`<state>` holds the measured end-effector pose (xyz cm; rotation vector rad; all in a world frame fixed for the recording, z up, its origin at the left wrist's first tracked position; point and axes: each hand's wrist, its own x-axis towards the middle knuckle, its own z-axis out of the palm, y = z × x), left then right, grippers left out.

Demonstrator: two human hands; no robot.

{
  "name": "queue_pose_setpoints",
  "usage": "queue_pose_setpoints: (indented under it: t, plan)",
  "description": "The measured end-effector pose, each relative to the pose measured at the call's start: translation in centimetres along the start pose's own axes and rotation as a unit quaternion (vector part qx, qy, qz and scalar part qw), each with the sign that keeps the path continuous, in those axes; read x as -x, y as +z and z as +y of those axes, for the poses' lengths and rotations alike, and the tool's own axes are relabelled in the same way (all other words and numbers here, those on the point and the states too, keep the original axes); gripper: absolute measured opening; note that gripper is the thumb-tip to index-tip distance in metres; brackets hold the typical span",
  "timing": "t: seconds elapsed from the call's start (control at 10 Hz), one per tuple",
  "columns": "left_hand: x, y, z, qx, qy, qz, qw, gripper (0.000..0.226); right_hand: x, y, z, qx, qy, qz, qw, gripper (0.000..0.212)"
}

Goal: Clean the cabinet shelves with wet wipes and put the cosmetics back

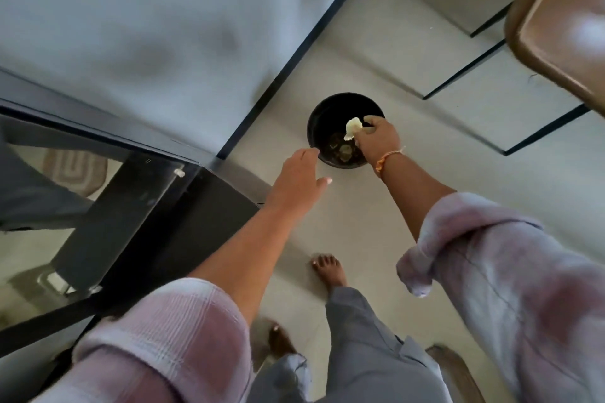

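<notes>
My right hand (379,137) pinches a crumpled pale wet wipe (353,127) and holds it over the mouth of a round black waste bin (316,127) that stands on the floor. Inside the bin lie a few scraps of rubbish. My left hand (299,178) hangs empty just left of the bin, fingers loosely stretched out, not touching it. Both sleeves are pale pink and rolled up. No cosmetics or cabinet shelves show in this view.
A black-framed glass panel (98,193) stands at the left, against a grey wall with a dark skirting strip (294,52). Pale steps with black edges (474,75) rise at the right. A brown wooden edge (556,26) juts in at top right. My bare feet (329,271) stand on the pale floor.
</notes>
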<state>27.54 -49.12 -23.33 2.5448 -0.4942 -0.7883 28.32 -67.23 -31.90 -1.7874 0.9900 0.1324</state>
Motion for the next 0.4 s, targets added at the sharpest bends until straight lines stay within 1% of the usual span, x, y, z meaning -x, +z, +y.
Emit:
queue_pose_setpoints:
  t: [0.1, 0.2, 0.3, 0.4]
  plan:
    - [-0.2, 0.5, -0.4, 0.004, -0.014, -0.002, 1.000, 0.062, -1.6, 0.0, -0.4, 0.088, 0.000, 0.009, 0.996, 0.030]
    - [0.6, 0.8, -1.1, 0.004, -0.030, -0.014, 0.999, 0.062, -0.6, -0.1, -0.3, 0.107, 0.002, 0.008, 0.994, 0.021]
    - [2.4, 0.9, -2.5, 0.007, -0.052, -0.018, 0.998, 0.061, 0.9, 0.4, 0.6, 0.091, 0.001, 0.000, 0.996, 0.011]
    - [4.2, 1.1, -4.1, -0.001, -0.057, 0.010, 0.998, 0.059, 3.6, 0.8, 0.4, 0.176, -0.076, 0.018, 0.981, 0.017]
